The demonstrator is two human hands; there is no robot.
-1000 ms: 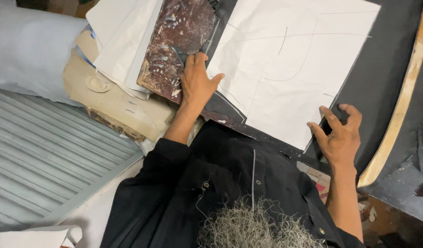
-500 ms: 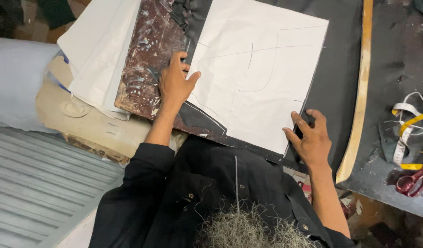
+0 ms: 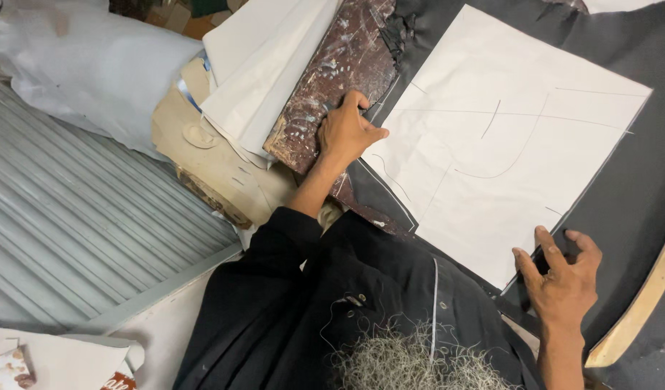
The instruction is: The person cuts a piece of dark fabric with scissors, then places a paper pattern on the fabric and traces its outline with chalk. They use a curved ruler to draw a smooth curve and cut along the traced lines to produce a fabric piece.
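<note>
A large white paper pattern (image 3: 506, 137) with drawn pencil lines lies flat on black fabric (image 3: 621, 195). My left hand (image 3: 347, 133) rests palm down on a dark red marbled slab (image 3: 340, 65) right at the paper's left edge, and I see nothing gripped in it. My right hand (image 3: 560, 278) presses on the black fabric at the paper's near right corner, fingers spread, holding nothing. Black sleeves and a black garment (image 3: 361, 289) cover the lower middle of the view.
Folded white sheets (image 3: 260, 65) and tan card pieces (image 3: 202, 152) are stacked left of the slab. A pale cloth bundle (image 3: 80, 65) lies at the far left above a ribbed grey metal surface (image 3: 72, 245). A curved wooden ruler (image 3: 636, 310) lies at the right.
The view has shifted and closed in on the paper. Both hands stay where they were, left on the slab and right at the paper's corner.
</note>
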